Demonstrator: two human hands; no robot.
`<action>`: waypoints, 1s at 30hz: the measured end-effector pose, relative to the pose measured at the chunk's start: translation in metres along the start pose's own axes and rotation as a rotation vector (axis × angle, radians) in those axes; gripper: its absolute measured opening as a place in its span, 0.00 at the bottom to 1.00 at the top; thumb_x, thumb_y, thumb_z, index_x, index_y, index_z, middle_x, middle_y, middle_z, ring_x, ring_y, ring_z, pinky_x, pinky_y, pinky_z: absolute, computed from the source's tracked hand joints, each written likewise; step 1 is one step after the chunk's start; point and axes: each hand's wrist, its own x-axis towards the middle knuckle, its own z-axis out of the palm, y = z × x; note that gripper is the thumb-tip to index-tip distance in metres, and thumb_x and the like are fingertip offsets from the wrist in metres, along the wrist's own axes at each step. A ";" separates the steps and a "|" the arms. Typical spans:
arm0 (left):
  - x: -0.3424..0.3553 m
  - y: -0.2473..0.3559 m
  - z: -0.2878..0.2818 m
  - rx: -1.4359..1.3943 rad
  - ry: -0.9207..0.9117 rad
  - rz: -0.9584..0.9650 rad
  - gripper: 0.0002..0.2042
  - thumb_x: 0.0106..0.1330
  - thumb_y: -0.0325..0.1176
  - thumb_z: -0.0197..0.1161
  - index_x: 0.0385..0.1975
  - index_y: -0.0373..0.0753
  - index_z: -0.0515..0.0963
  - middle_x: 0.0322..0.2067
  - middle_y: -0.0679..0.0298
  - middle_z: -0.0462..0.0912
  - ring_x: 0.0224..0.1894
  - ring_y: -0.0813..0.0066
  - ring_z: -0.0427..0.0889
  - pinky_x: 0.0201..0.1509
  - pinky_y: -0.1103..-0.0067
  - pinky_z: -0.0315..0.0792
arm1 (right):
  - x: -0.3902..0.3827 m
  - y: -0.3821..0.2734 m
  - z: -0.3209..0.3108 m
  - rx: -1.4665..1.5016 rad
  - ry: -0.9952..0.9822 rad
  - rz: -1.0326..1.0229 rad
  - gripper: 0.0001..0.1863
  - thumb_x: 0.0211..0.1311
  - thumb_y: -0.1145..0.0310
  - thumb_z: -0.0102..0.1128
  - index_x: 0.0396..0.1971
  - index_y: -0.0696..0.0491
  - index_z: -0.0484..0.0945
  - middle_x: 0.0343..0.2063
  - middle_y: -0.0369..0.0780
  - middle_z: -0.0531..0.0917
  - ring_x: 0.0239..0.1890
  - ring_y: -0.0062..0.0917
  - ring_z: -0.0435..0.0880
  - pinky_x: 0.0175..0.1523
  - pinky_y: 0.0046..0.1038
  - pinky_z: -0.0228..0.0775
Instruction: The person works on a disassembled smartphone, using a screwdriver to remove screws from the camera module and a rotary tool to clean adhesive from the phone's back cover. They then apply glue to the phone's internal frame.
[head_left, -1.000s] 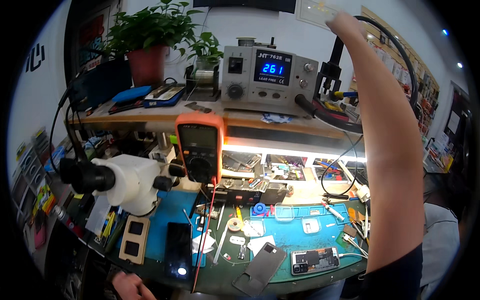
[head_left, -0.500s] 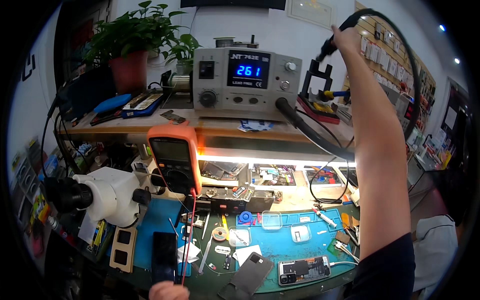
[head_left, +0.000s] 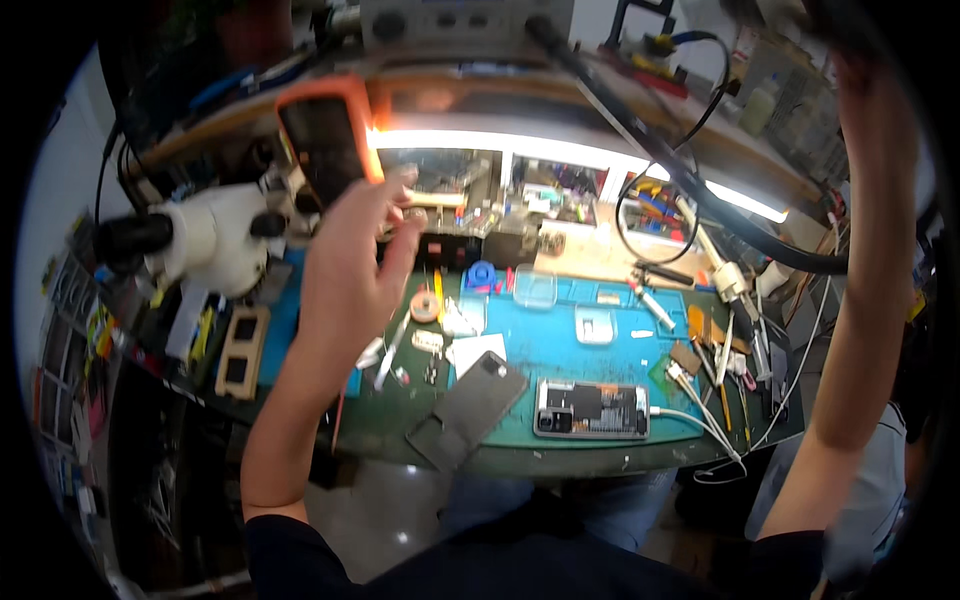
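Observation:
My left hand [head_left: 350, 260] reaches over the bench with thumb and fingers apart, nothing in it. Just beyond its fingers is an orange-cased multimeter [head_left: 325, 140]. Raised at the upper right, my right hand [head_left: 868, 85] is closed on the dark handle of a hot air gun, dim and blurred there. The gun's thick black hose [head_left: 700, 195] sags from the grey hot air station [head_left: 470, 20]. An opened phone [head_left: 592, 409] with its innards showing lies on the blue mat [head_left: 540, 350], a white cable [head_left: 690, 415] at its right end. Left of it lies a dark phone back cover [head_left: 465, 410].
A white microscope [head_left: 205, 240] stands at the left, beside a tan tray [head_left: 240, 352]. Clear plastic boxes [head_left: 535, 287], a syringe [head_left: 652, 307] and a tape roll [head_left: 481, 275] lie on the mat. Tweezers and tools crowd the right. The wooden shelf [head_left: 590, 115] overhangs the back.
My view has tilted down. My left hand has come up from the lower edge to near the multimeter. My right hand, with the hot air gun, has shifted right, away from its stand.

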 end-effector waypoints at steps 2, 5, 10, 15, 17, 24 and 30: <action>-0.079 0.009 -0.015 0.187 -0.135 -0.060 0.23 0.74 0.34 0.72 0.66 0.34 0.78 0.44 0.55 0.84 0.45 0.55 0.84 0.52 0.65 0.78 | -0.093 0.016 0.022 0.079 -0.081 0.103 0.29 0.79 0.41 0.59 0.52 0.57 0.76 0.26 0.35 0.75 0.26 0.20 0.71 0.35 0.25 0.71; -0.179 0.039 -0.013 0.255 -0.346 -0.232 0.50 0.63 0.60 0.76 0.77 0.29 0.66 0.61 0.49 0.79 0.61 0.51 0.78 0.67 0.60 0.73 | -0.189 0.017 0.045 -0.038 -0.021 0.163 0.30 0.82 0.46 0.50 0.63 0.60 0.70 0.27 0.37 0.77 0.26 0.20 0.73 0.36 0.25 0.70; -0.242 0.081 0.020 0.290 -0.298 -0.381 0.53 0.61 0.60 0.78 0.78 0.30 0.64 0.71 0.46 0.71 0.75 0.47 0.68 0.78 0.51 0.60 | -0.276 0.050 0.059 -0.120 -0.189 0.085 0.30 0.80 0.49 0.57 0.63 0.60 0.65 0.28 0.45 0.84 0.29 0.25 0.82 0.38 0.27 0.73; -0.256 0.076 0.012 0.219 -0.241 -0.406 0.50 0.61 0.50 0.83 0.78 0.31 0.64 0.73 0.47 0.71 0.75 0.48 0.68 0.79 0.53 0.60 | -0.295 0.057 0.075 -0.176 -0.274 0.047 0.32 0.79 0.46 0.59 0.62 0.59 0.64 0.30 0.45 0.84 0.30 0.23 0.79 0.41 0.26 0.71; -0.254 0.076 -0.001 0.158 -0.256 -0.460 0.49 0.60 0.45 0.84 0.78 0.33 0.65 0.73 0.48 0.71 0.74 0.49 0.70 0.78 0.55 0.62 | -0.300 0.069 0.068 -0.069 -0.326 0.049 0.31 0.77 0.54 0.66 0.64 0.58 0.63 0.33 0.46 0.87 0.32 0.22 0.81 0.42 0.26 0.73; -0.260 0.059 -0.010 -0.050 -0.189 -0.525 0.53 0.53 0.35 0.88 0.80 0.37 0.64 0.75 0.51 0.68 0.65 0.58 0.80 0.71 0.64 0.75 | -0.316 0.089 0.079 -0.137 -0.328 0.126 0.31 0.76 0.56 0.69 0.63 0.58 0.64 0.33 0.44 0.87 0.33 0.21 0.80 0.44 0.27 0.73; -0.266 0.054 -0.010 -0.072 -0.170 -0.468 0.54 0.52 0.37 0.89 0.80 0.37 0.64 0.76 0.51 0.67 0.65 0.59 0.81 0.71 0.64 0.76 | -0.322 0.086 0.104 -0.106 -0.391 0.152 0.32 0.77 0.53 0.67 0.64 0.58 0.63 0.33 0.43 0.87 0.32 0.21 0.81 0.42 0.25 0.73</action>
